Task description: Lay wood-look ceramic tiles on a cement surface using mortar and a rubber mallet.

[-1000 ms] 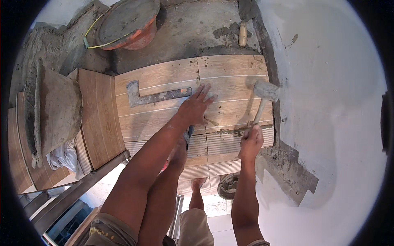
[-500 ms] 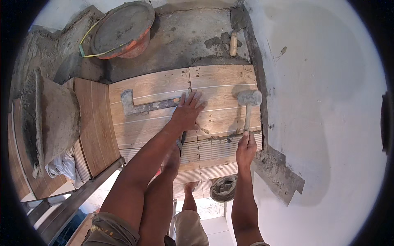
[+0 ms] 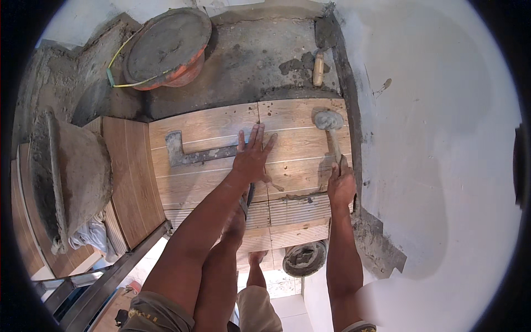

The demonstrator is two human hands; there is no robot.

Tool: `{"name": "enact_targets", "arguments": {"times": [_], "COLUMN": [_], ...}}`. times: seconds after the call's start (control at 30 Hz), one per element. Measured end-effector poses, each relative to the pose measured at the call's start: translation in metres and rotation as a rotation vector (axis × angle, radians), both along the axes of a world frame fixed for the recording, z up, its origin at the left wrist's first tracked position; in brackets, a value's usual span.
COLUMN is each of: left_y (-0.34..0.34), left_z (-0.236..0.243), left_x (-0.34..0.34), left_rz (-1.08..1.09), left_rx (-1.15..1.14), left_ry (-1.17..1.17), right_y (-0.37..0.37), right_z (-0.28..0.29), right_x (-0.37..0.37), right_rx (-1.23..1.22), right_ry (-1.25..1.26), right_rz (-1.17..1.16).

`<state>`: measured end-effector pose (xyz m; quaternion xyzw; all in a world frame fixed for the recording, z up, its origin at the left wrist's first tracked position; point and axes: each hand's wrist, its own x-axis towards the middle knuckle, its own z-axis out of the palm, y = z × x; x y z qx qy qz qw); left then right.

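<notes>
My right hand (image 3: 342, 188) grips a rubber mallet (image 3: 329, 120) by its pale handle. The mallet's grey, mortar-smeared head is over the right-hand wood-look tile (image 3: 301, 135), near the wall; whether it touches cannot be told. My left hand (image 3: 251, 159) lies with fingers spread near the joint between this tile and the left-hand wood-look tile (image 3: 221, 124). Partly beneath that hand is one end of an L-shaped, mortar-stained square (image 3: 199, 155), which rests on the left tile.
Behind the tiles are an orange bucket of mortar (image 3: 191, 69) and a wooden-handled trowel (image 3: 318, 69). A mortar-caked basin (image 3: 83, 171) stands tilted at left, above a white cloth (image 3: 91, 235). Below are ribbed step tiles (image 3: 296, 212), a small mortar bucket (image 3: 304, 258) and a metal rail (image 3: 124, 254).
The view has shifted slightly. My right hand has moved a little right and down with the mallet, whose head now leans left. My left hand stays spread near the tile joint.
</notes>
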<state>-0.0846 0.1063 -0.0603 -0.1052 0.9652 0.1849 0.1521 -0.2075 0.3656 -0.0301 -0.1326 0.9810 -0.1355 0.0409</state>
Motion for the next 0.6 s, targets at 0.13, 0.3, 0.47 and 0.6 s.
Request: {"name": "enact_targets", "arguments": {"times": [0.13, 0.3, 0.47, 0.6], "left_y": [-0.005, -0.008, -0.006, -0.011], "left_z": [-0.012, -0.005, 0.003, 0.006], "left_x": [0.004, 0.006, 0.002, 0.004], "left_rz": [-0.02, 0.007, 0.017, 0.013], "left_rx": [0.044, 0.019, 0.045, 0.024], "left_ry": [0.032, 0.049, 0.014, -0.004], "right_y": [-0.012, -0.028, -0.005, -0.005], "right_z": [0.007, 0.019, 0.008, 0.005], "right_x": [0.002, -0.011, -0.019, -0.017], "right_rx": [-0.003, -0.069, 0.081, 0.066], "right_ry": [0.015, 0.039, -0.157, -0.137], "right_rz": [-0.008, -0.004, -0.153, -0.144]}}
